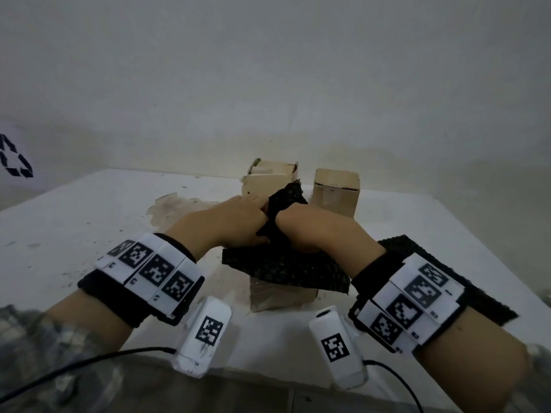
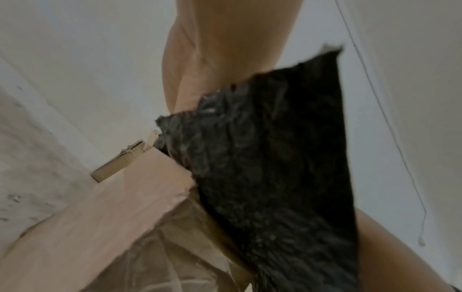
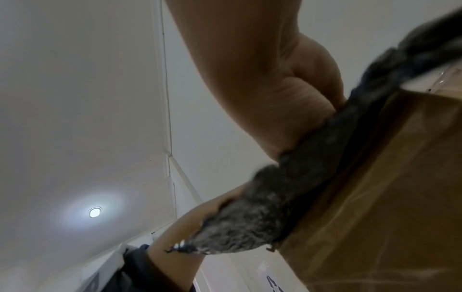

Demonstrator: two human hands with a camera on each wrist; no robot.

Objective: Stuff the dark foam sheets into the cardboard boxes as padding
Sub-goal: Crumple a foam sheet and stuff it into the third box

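A dark foam sheet lies draped over the top of the nearest cardboard box, and its middle is bunched upward. My left hand and right hand meet over the box and both grip the bunched foam. Their fingertips are hidden in it. In the left wrist view the foam sheet hangs over the box edge. The right wrist view shows my right hand clenched on the foam sheet against the box.
Two more cardboard boxes stand behind: an open-topped box and a closed box to its right. Another foam sheet lies flat under my right wrist. The white table is stained; its front edge runs under my forearms.
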